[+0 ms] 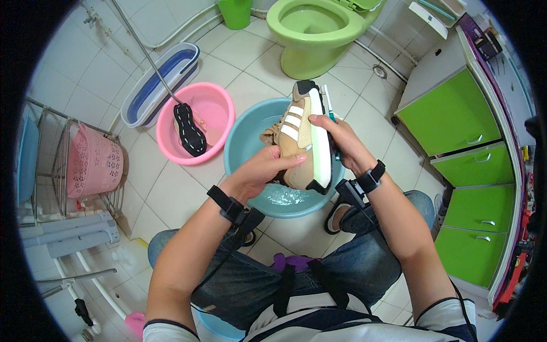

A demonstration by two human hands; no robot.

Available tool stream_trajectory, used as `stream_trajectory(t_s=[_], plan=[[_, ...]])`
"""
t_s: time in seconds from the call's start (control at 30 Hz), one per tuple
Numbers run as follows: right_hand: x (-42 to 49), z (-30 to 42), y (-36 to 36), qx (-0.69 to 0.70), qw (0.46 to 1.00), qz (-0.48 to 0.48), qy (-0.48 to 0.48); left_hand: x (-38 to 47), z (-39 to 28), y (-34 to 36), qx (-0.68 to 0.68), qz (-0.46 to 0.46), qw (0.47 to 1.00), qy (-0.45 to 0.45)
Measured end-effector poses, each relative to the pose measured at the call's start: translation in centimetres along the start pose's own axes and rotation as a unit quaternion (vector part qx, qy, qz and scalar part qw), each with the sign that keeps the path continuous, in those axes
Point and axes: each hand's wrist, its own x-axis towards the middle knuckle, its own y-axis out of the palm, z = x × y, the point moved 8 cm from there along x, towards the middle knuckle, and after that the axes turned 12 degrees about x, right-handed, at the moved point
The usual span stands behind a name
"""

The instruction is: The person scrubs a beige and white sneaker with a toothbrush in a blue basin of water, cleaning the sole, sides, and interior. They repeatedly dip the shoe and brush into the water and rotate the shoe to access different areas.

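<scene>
A tan sneaker [295, 158] with white stripes and a thick white midsole is held on its side above a teal basin [239, 188] of water. My left hand [265, 169] grips it near the opening, thumb along the upper. On the sole side, my right hand [344, 137] has its thumb on the midsole and also holds a toothbrush [326, 100] with a white head and teal handle. The brush lies alongside the sole, its lower part partly hidden by my fingers. To the left, a pink basin [222, 115] holds another shoe [188, 130], black sole up.
A folding blue-and-white bucket [128, 115] stands behind the pink basin. Farther back are a green toilet [299, 51] and a green bin [235, 15]. Green cabinets [453, 115] line the right; a metal rack with a pink basket [96, 162] is at left.
</scene>
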Motion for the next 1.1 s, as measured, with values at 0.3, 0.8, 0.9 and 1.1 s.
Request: stream_trajectory(t_s=[0.3, 0.8, 0.9, 1.1], plan=[[6.9, -17.3, -11.8, -0.345, 0.93, -0.109, 0.06, -0.1, -1.4, -1.0, -0.047, -0.116, 0.987, 0.103], [5.1, -23.5, -7.1, -0.505, 0.859, 0.075, -0.032, -3.2, -5.2, -3.1, -0.005, -0.273, 0.937, 0.218], [0.9, -13.5, -5.6, -0.393, 0.91, 0.043, -0.127, -3.9, -5.5, -4.2, 0.044, -0.344, 0.911, 0.221], [-11.2, 4.0, -2.3, -0.313, 0.929, -0.039, -0.194, -3.6, -7.8, -3.3, -0.027, -0.353, 0.894, 0.276]])
